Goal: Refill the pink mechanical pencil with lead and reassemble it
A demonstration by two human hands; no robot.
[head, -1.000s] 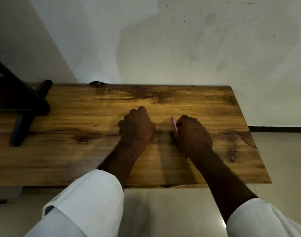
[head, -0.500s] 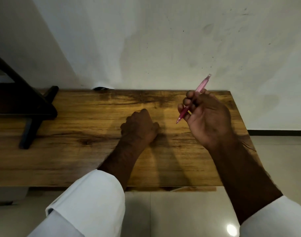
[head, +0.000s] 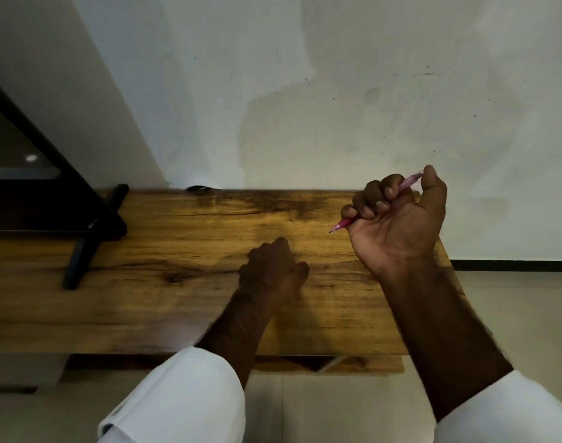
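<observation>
Spanning the width of the view, a wooden counter (head: 177, 302) with dark grain and knots stands against a pale, scuffed wall (head: 337, 91); its right edge ends before a tiled floor (head: 513, 308) with a dark skirting line. A black stand (head: 81, 219) rests on the counter's far left part, one foot angled toward the near edge. At the far edge a small dark object (head: 198, 188), too small to identify, sits where counter meets wall. The right hand (head: 398, 219), raised above the far right corner, is closed in a fist around the pencil (head: 343, 223); the pink barrel slants from its tip at lower left to the upper end beside the thumb. The left hand (head: 273, 270) rests curled on the counter's middle; whether it grips anything cannot be told. White sleeves (head: 184, 401) cover both forearms near the near edge.
</observation>
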